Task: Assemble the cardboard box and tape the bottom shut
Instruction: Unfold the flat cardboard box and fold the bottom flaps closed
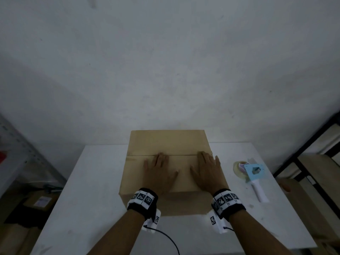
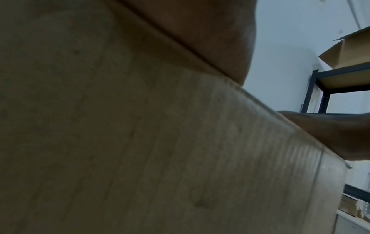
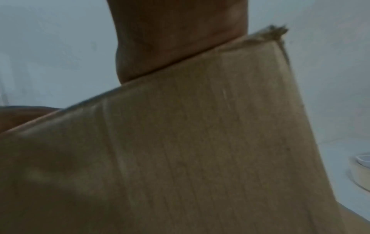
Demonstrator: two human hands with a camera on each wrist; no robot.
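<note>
Room, head view: pale grey wall (image 1: 165, 61) behind a white rectangular table (image 1: 88, 181); a grey metal rack (image 1: 16, 144) stands at the left and a black metal shelf frame (image 1: 301, 159) at the right.
Box, head view: brown cardboard box (image 1: 165, 142) stands in the middle of the table, its two top flaps folded flat and meeting in one seam across.
Left hand, head view: left hand (image 1: 158, 172) lies flat on the near flap, fingers straight, tips at the seam.
Right hand, head view: right hand (image 1: 207, 170) lies flat on the same flap near the right edge, fingers spread and straight.
Tape, head view: light blue tape dispenser with white handle (image 1: 254, 173) lies on the table, to the right of the box and apart from it.
Left wrist view: box wall (image 2: 140, 142) fills the picture; the palm (image 2: 200, 31) presses on the top edge; fingers are hidden.
Right wrist view: box wall (image 3: 200, 150) with a frayed corner; the palm (image 3: 176, 34) rests on the top edge; fingers are hidden.
</note>
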